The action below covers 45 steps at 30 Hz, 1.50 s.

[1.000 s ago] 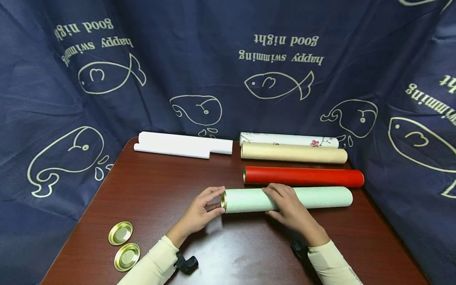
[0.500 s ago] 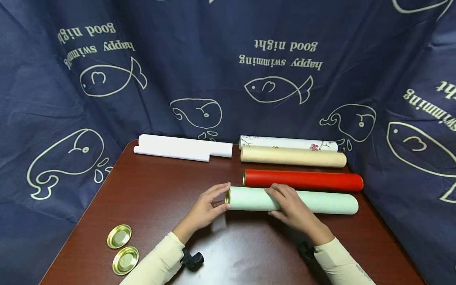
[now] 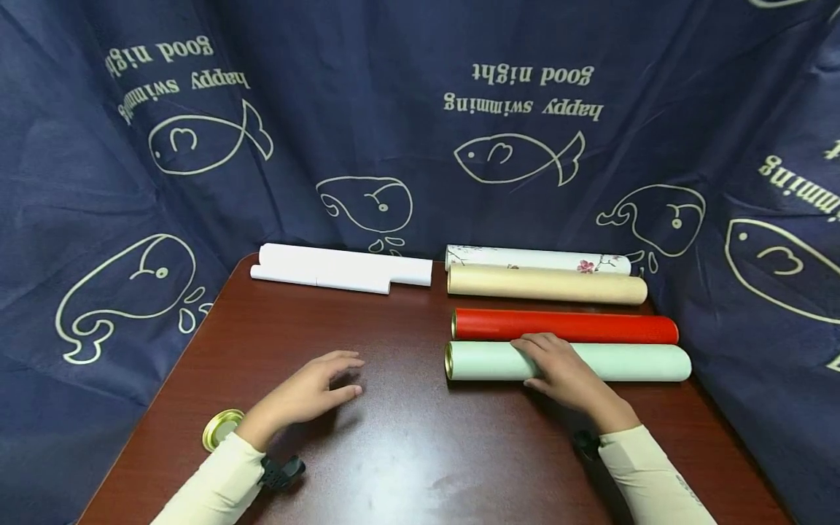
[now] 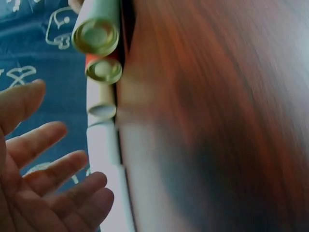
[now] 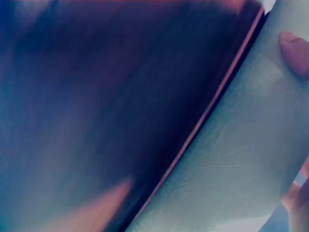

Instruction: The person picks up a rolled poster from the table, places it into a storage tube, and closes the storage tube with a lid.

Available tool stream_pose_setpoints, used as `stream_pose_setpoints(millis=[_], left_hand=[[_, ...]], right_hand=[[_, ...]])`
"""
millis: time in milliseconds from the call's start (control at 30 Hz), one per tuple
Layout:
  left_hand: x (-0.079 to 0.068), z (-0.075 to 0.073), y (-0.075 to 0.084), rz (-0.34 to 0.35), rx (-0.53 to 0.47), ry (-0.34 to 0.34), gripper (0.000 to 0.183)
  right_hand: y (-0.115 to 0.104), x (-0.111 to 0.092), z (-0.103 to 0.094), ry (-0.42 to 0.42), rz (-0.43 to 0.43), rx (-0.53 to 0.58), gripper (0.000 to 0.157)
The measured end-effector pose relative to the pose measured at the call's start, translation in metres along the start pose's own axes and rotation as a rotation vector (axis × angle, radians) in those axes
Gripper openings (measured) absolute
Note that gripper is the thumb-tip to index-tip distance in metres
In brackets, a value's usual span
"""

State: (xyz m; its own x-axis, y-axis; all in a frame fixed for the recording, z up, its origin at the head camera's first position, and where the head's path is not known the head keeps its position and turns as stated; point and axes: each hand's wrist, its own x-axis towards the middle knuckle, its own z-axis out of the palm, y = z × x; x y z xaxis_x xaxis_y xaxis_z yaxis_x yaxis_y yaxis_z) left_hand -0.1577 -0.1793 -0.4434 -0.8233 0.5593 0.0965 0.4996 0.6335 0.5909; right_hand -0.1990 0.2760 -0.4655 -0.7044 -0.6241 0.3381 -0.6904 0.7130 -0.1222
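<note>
Left sleeve (image 3: 213,481), toward table's (image 3: 394,437) left edge: pale cream, long, close-fitting, lightly creased, plain cuff ending at the wrist; right sleeve (image 3: 650,477), toward right edge: same colour and cut, plus small grey marking (image 3: 685,487) on outer forearm, too small to read; left wrist unit (image 3: 282,472): black, blocky, rounded outer end; right wrist unit (image 3: 586,443): also black, partly hidden, detail lost in shadow; left hand (image 3: 308,390), right hand (image 3: 567,373): both bare.

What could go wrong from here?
The green tube lies on its side under the right hand, so it might roll if released. Pushed back, it could nudge the red tube just behind it. In head view, the left sleeve partly covers the gold lid and might knock it.
</note>
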Motion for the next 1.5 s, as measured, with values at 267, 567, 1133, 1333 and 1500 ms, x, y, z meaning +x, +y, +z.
stream_pose_setpoints(millis=[267, 567, 1133, 1333, 1500], left_hand=[[-0.028, -0.035, -0.011, -0.066, 0.061, -0.057, 0.046], [-0.048, -0.053, -0.009, -0.147, 0.115, -0.145, 0.053], [0.031, -0.089, -0.074, -0.168, 0.361, -0.26, 0.031], [0.057, -0.076, -0.1, -0.219, 0.311, -0.257, 0.03], [0.075, -0.068, -0.104, -0.214, 0.394, -0.223, 0.025]], right_hand=[[0.012, -0.004, -0.002, 0.063, 0.042, -0.061, 0.064], [0.014, -0.036, -0.027, 0.217, 0.151, 0.018, 0.066], [0.026, -0.082, -0.037, 0.079, 0.255, 0.031, 0.068], [0.024, -0.082, -0.03, 0.069, 0.24, 0.053, 0.068], [0.021, -0.082, -0.027, 0.068, 0.244, 0.075, 0.067]])
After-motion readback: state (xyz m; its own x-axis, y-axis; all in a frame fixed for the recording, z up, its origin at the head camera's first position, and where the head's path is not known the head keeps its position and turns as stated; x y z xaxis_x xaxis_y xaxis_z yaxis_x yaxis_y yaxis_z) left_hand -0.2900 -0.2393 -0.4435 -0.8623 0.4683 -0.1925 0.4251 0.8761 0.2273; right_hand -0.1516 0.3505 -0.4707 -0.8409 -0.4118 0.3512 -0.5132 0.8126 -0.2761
